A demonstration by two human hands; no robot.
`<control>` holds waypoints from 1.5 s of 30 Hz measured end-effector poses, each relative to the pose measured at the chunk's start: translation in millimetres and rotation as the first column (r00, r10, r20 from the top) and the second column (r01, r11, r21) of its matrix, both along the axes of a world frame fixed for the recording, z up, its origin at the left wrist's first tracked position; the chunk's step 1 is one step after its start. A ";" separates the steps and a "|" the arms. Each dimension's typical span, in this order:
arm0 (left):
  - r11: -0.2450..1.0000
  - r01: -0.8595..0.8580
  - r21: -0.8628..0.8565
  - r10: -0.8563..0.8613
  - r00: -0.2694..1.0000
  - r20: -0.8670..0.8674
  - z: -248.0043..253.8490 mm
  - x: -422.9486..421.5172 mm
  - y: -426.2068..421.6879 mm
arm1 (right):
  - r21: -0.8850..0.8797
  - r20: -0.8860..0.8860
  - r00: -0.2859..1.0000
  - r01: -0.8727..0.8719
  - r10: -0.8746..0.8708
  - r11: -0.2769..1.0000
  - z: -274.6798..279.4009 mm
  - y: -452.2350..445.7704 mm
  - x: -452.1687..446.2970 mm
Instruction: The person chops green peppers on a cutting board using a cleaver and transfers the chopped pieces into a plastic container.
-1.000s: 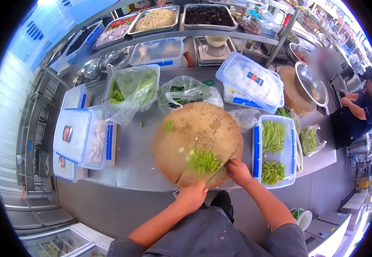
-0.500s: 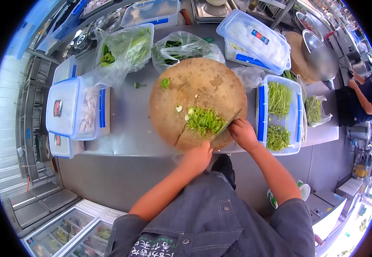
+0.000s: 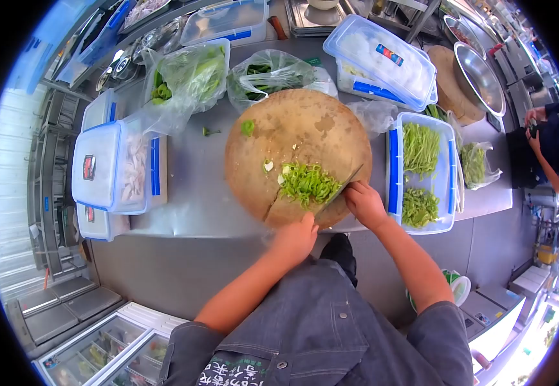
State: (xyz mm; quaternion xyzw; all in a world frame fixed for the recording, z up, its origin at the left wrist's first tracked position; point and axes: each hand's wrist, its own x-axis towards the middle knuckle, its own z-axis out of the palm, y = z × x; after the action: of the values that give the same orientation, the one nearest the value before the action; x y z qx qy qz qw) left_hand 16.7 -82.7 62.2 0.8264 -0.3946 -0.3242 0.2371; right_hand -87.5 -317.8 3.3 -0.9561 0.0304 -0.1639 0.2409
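A round wooden chopping board (image 3: 260, 154) lies on the steel table in front of me. Chopped green peppers (image 3: 308, 185), in thin shreds, sit in a heap on its near half. A knife (image 3: 342, 189) slants along the heap's right side, its blade seen nearly edge-on. My left hand (image 3: 297, 237) is closed at the knife's near end. My right hand (image 3: 365, 204) has its fingers curled against the knife farther up; its exact grip is partly hidden. White bits (image 3: 268, 166) and a green pepper piece (image 3: 248, 127) lie apart on the board.
Right of the board stands a blue-edged box (image 3: 445, 174) of cut greens; a lidded box (image 3: 382, 61) is behind. Bags of green vegetables (image 3: 270, 74) line the back. Stacked lidded boxes (image 3: 99, 164) stand left. A co-worker (image 3: 553, 145) is at the far right.
My hands, the knife and the shredded heap look almost the same. At the far right, the co-worker's hands have shifted. My view has moved very slightly.
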 end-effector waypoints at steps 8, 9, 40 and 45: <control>0.999 0.015 -0.050 -0.015 1.000 -0.002 1.3 -13.8 7.6 | -0.011 -0.061 0.997 0.043 -0.043 0.999 -6.9 -1.1 -6.9; 1.000 -0.002 -0.021 0.001 1.000 -0.024 0.3 -12.5 4.2 | -0.010 -0.034 0.999 0.032 -0.032 0.999 -5.8 -1.7 -5.3; 0.999 0.013 -0.037 -0.015 0.999 -0.045 0.1 -10.7 4.5 | 0.016 -0.018 0.998 0.053 -0.052 0.998 -11.5 -4.2 -14.4; 0.999 -0.010 -0.051 0.006 0.998 -0.067 5.6 -4.5 4.1 | 0.021 -0.030 0.998 0.057 -0.056 0.998 -7.2 -3.8 -15.6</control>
State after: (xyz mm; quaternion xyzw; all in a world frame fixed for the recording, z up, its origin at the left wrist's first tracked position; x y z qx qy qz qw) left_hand 12.2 -78.7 67.7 0.8103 -0.3914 -0.3406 0.2725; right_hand -103.1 -321.6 -3.9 -0.9545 0.0625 -0.1564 0.2461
